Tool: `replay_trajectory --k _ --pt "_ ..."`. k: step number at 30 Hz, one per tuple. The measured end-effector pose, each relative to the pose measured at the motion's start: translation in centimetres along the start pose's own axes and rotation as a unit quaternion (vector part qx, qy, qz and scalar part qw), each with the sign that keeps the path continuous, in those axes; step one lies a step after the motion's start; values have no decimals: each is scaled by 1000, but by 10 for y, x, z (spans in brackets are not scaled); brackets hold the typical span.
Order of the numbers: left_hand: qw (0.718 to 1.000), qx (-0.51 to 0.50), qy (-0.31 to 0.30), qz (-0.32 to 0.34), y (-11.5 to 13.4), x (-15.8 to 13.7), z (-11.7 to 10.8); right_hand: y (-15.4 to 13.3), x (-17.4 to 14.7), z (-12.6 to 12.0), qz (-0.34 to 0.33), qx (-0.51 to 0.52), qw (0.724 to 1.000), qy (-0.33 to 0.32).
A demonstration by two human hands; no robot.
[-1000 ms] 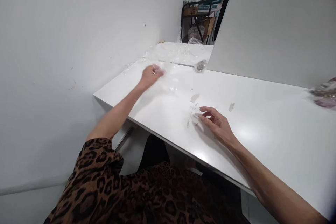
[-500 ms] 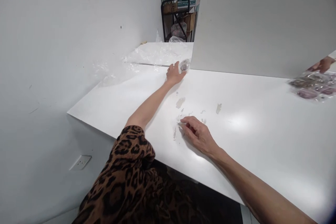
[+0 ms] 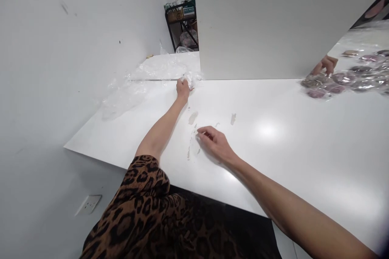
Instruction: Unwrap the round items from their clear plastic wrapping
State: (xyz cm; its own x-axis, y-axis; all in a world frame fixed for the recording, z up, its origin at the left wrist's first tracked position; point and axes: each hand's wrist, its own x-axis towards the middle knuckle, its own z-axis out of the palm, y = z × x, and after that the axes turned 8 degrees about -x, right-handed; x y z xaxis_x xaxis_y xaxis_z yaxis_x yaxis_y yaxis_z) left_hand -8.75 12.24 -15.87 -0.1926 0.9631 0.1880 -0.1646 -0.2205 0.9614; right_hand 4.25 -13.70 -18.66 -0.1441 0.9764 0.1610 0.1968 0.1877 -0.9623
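My left hand (image 3: 182, 89) reaches to the far side of the white table (image 3: 146, 117), its fingers closed on a clear plastic packet (image 3: 189, 77). What is inside that packet is hard to make out. A bit of something reddish-brown shows beside the fingers. My right hand (image 3: 213, 142) rests low over the nearer part of the table, loosely curled. Its thumb and index tips are slightly apart, with nothing visible between them. Peeled, greyish patches (image 3: 193, 118) mark the tabletop near its fingertips.
Crumpled clear plastic (image 3: 124, 97) lies along the left wall. A tall grey panel (image 3: 249, 24) stands across the table's back. At right, another person's hand (image 3: 326, 65) touches clear-wrapped purplish and brown pieces (image 3: 345, 81). A black shelf rack (image 3: 181, 20) stands behind.
My left hand has gone from spread fingers beside the small packet to closing on it. My right hand stays near the marks. The other person's wrapped pieces show farther into view.
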Motion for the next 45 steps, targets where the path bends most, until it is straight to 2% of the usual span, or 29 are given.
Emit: replay_trajectory --k 3,5,9,12,15,18,22,25,27,28,31,34,36,38,40,41,42,45 --pt "985 -130 -4 -114 26 -56 -13 1 13 -3 92 156 979 94" --pt "967 -184 -55 -166 41 -99 -20 0 22 -7 121 235 953 148" --pt "939 -218 -129 -231 55 -170 -29 -3 31 -20 123 293 936 151" --pt "925 -202 -173 -272 57 -194 -34 -2 33 -35 109 293 933 179" --pt "916 -168 -218 -293 56 -199 -37 -3 32 -50 95 270 931 225" --pt "939 -136 -198 -247 54 -198 -36 -7 30 -57 56 219 947 226" --pt "968 -71 -210 -115 44 -198 -33 -12 27 -56 4 121 975 186" --pt "987 -21 -157 -10 40 -199 -34 -11 28 -56 -12 95 972 213" --pt "991 2 -120 54 44 -201 -36 -12 30 -61 -14 95 968 232" --pt "989 6 -120 82 48 -203 -38 -13 30 -64 -10 102 967 231" --pt "973 17 -189 135 63 -214 -42 -20 29 -80 9 152 968 201" --pt "930 49 -333 150 74 -226 -45 -25 28 -96 46 179 966 179" --pt "875 85 -449 159 76 -233 -44 -25 28 -103 99 169 964 178" --pt "808 116 -555 159 73 -238 -42 -22 30 -104 168 164 955 183" --pt "761 133 -618 142 67 -244 -39 -18 31 -101 221 159 943 191" --pt "756 134 -627 133 65 -246 -38 -17 32 -99 236 149 941 193" --pt "765 132 -617 128 63 -248 -37 -16 32 -96 242 133 942 192" --pt "839 127 -505 157 60 -250 -36 -15 31 -91 235 65 954 173"
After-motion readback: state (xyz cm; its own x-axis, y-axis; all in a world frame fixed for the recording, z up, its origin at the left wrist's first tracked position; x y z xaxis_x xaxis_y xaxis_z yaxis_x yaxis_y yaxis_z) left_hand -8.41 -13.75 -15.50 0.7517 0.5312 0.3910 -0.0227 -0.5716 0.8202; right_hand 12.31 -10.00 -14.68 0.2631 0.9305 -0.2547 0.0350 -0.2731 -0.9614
